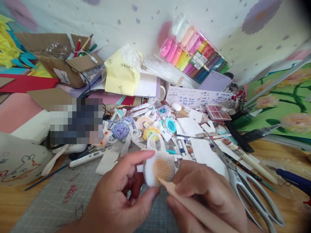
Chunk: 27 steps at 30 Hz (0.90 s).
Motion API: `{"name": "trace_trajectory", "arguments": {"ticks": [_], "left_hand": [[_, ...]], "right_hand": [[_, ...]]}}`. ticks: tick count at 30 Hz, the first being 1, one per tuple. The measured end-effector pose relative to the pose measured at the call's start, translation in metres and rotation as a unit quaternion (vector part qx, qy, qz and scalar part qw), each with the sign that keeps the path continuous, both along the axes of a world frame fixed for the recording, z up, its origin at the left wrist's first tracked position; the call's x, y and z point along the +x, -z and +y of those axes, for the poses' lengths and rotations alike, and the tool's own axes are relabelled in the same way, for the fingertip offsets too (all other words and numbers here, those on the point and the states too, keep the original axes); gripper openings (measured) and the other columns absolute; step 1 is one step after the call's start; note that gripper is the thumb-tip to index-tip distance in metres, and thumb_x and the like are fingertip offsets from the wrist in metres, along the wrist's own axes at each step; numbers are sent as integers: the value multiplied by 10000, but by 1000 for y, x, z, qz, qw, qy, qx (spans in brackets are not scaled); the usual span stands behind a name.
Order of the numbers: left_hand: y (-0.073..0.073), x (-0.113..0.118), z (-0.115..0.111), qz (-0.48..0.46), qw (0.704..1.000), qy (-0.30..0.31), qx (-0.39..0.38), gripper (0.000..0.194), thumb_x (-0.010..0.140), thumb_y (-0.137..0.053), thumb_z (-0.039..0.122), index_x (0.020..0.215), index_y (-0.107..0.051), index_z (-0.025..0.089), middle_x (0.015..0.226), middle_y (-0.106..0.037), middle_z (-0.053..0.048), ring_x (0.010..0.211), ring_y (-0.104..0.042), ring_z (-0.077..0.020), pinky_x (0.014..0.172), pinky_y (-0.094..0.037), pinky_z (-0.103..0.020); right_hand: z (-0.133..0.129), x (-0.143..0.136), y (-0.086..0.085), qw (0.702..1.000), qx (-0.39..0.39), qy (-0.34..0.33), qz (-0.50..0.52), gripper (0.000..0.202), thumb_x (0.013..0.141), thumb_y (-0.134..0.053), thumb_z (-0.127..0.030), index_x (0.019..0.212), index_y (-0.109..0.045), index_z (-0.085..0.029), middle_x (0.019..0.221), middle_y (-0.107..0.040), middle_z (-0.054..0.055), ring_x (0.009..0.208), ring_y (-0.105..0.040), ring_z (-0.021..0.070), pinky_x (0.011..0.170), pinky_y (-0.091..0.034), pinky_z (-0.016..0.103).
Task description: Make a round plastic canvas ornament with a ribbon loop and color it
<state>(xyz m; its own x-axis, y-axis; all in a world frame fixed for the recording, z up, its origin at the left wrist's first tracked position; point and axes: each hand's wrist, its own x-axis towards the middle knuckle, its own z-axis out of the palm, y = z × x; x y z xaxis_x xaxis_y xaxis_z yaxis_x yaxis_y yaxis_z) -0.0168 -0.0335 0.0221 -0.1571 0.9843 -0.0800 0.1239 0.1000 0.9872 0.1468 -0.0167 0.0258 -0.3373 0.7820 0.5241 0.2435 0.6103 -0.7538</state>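
A small white bag-shaped piece [159, 166] with a bumpy surface, a tan round patch and a white loop handle is held upright above the grey cutting mat. My left hand [123, 191] grips it at its left side, index finger along the top and thumb at the bottom. My right hand [204, 191] is closed round a thick pale peach-coloured stick [191, 207]. The stick's pointed tip touches the lower part of the tan patch. Behind the piece lie similar small round pieces in purple [120, 130], yellow [151, 132] and turquoise [170, 124].
Large scissors [250, 197] lie at the right beside brushes and a blue-handled tool [293, 180]. A decorated white cup [20, 161] stands at the left. Behind are a cardboard box [58, 66], coloured clay packs [194, 51] and white paper pieces [206, 155].
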Motion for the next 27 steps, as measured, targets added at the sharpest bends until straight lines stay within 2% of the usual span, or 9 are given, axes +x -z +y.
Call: {"name": "trace_trajectory", "arguments": {"ticks": [4, 8, 11, 15, 20, 22, 27], "left_hand": [[1, 1, -1, -6, 1000, -5, -1, 378, 610, -714, 201, 958, -690, 346, 498, -493, 55, 514, -580, -157, 415, -438, -180], [1, 2, -1, -6, 1000, -10, -5, 377, 603, -718, 210, 960, -699, 330, 502, -486, 52, 446, -499, -136, 412, -450, -195], [1, 2, -2, -12, 1000, -9, 6, 373, 608, -722, 216, 958, -695, 343, 522, -502, 49, 467, -521, -136, 448, -469, -192], [2, 1, -2, 8, 1000, 2, 8, 382, 619, -711, 202, 971, -692, 351, 500, -466, 65, 432, -481, -119, 468, -483, -196], [0, 1, -2, 4, 1000, 1, -2, 370, 615, -711, 215, 968, -690, 323, 495, -497, 51, 545, -610, -179, 486, -504, -216], [-1, 2, -2, -1, 1000, 2, -6, 364, 609, -704, 199, 954, -697, 314, 484, -505, 51, 569, -631, -191, 514, -522, -233], [-2, 3, -1, -1, 1000, -3, -2, 369, 601, -705, 187, 950, -695, 306, 499, -523, 52, 572, -640, -187, 494, -510, -220]], "right_hand": [[1, -1, 1, 999, 3, 36, 18, 251, 727, -578, -39, 832, -488, -249, 611, -549, -23, 497, -525, 120, 416, -427, 212], [-1, -1, 1, 1000, 9, 8, 4, 235, 722, -605, -57, 809, -489, -242, 607, -552, -31, 490, -525, 107, 419, -421, 194], [-1, 0, -1, 999, -4, 45, 17, 236, 733, -587, -50, 828, -488, -243, 614, -545, -32, 503, -527, 108, 420, -417, 190], [0, 1, -3, 1000, 6, -3, -13, 243, 730, -606, -56, 827, -488, -245, 618, -565, -26, 506, -536, 112, 436, -432, 201], [1, -1, -3, 1000, 4, 22, -4, 247, 743, -596, -68, 848, -480, -258, 621, -553, -28, 496, -532, 121, 406, -419, 208], [1, -1, -3, 1000, 15, 4, -23, 249, 734, -613, -74, 842, -484, -258, 623, -563, -27, 489, -535, 121, 397, -410, 209], [2, -2, -4, 1000, 18, 15, -17, 254, 739, -598, -62, 845, -482, -262, 602, -559, -27, 487, -533, 126, 413, -423, 220]]}}
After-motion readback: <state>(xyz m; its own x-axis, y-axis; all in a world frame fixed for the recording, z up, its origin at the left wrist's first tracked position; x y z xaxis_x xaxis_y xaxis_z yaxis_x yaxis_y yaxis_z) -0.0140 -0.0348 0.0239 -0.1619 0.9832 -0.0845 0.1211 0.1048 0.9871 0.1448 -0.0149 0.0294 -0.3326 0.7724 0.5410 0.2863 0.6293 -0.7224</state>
